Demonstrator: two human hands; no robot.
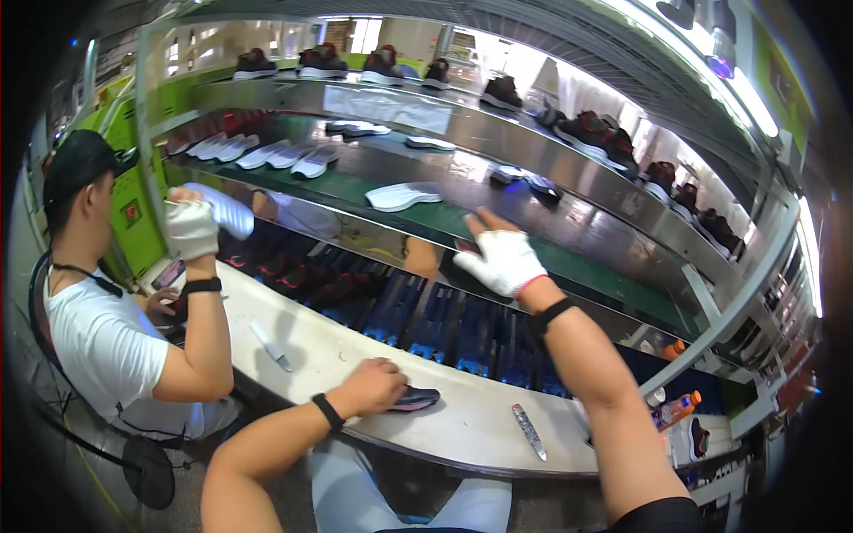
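My left hand (371, 387) is bare and curled at the front of the pale worktable, closed on a dark shoe (418, 400) that lies on its side. Its fingers partly cover the shoe. My right hand (505, 259), in a white fingertip-less glove, reaches over the green conveyor belt (342, 197) with fingers spread and nothing in them. Just beyond those fingertips, to the left, a single white shoe sole (402, 196) lies on the belt, apart from my hand.
At left, a co-worker's gloved hand (192, 226) raises a white sole (227, 211). A white-handled tool (270, 346) and a patterned knife-like tool (529, 433) lie on the worktable (480, 417). Finished shoes (382, 67) line the upper shelf. Bottles (681, 409) stand at right.
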